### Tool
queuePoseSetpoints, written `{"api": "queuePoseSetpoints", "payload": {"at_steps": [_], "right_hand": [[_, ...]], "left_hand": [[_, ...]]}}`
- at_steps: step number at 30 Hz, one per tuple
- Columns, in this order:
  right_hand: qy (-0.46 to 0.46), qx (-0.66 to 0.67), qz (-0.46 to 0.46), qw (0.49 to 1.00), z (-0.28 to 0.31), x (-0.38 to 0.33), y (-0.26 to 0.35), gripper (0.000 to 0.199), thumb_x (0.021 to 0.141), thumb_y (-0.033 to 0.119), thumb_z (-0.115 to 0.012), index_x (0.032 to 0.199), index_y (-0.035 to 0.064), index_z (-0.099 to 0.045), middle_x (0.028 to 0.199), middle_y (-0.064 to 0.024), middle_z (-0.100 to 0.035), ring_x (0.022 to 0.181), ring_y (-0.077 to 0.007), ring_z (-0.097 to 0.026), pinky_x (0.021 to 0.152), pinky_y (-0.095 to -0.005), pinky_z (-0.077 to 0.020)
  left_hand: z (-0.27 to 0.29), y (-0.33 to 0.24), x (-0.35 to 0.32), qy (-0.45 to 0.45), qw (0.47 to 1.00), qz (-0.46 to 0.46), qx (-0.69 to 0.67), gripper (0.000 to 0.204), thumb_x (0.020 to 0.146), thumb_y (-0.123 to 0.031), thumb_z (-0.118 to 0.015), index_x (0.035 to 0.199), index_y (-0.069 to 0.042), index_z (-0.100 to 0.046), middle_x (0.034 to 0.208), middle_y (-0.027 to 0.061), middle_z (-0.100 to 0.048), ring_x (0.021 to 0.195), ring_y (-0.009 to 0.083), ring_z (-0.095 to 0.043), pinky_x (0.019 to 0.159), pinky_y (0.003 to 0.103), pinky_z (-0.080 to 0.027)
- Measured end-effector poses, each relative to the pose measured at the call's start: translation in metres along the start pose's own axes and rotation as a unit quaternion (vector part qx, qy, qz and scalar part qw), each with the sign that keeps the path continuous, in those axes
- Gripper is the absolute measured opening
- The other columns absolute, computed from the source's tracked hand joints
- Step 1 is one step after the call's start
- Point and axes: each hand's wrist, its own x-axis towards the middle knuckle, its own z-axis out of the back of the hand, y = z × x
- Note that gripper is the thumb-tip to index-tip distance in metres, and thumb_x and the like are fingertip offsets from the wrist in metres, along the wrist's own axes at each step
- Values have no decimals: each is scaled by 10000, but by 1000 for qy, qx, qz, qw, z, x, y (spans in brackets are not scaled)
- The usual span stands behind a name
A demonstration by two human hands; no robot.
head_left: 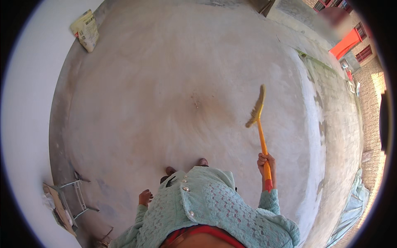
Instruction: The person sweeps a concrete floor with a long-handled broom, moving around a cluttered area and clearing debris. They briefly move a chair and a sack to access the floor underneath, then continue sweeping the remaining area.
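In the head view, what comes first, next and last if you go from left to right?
Chair → sack → left hand → broom, held in the right hand → tarp

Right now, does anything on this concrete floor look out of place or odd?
A printed paper sack lies alone on the grey concrete floor by the white wall. The right hand holds an orange-handled straw broom.

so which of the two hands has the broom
The right hand: it grips the broom by its orange handle, bristles raised. The left hand hangs empty at the person's side.
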Motion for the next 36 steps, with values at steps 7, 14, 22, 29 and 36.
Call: {"api": "queuePoseSetpoints", "payload": {"at_steps": [7,14,22,29,36], "right_hand": [[-174,-14,-59,983,114,47,25,150,749,-28,-408,880,19,-351,703,-112,-447,486,-98,-440,408,-177,-409],[-141,144,-204,958,145,136,-24,149,739,-22,-449,866,-12,-371,718,-87,-420,490,-106,-438,413,-196,-413],[-9,70,-365,928,-12,181,-124,115,752,39,-434,801,-42,-369,564,-13,-398,413,-74,-408,370,-159,-368],[88,20,-282,955,-90,196,-88,67,751,-22,-424,803,-32,-383,634,-16,-402,442,-25,-379,360,-134,-341],[27,-113,-104,988,-95,113,1,220,757,-22,-400,974,7,-370,733,-43,-408,442,-16,-333,359,-130,-308]], "left_hand": [[-6,-41,8,6,1000,-7,14,368,773,-165,-483,1124,-54,-490,788,83,-589,647,177,-583,521,303,-431],[-2,-44,-10,-20,999,10,30,343,765,-159,-480,1087,-45,-513,844,98,-597,686,185,-593,582,320,-459],[10,123,24,-21,866,-334,372,225,757,-195,-525,938,-79,-591,931,132,-597,842,252,-578,722,351,-467],[-28,142,59,7,946,-206,251,207,756,-200,-536,923,-90,-591,941,134,-595,868,270,-566,728,359,-464],[-41,-27,107,66,971,176,-147,326,792,-207,-507,1102,-106,-512,881,84,-592,780,218,-573,693,388,-443]]}}
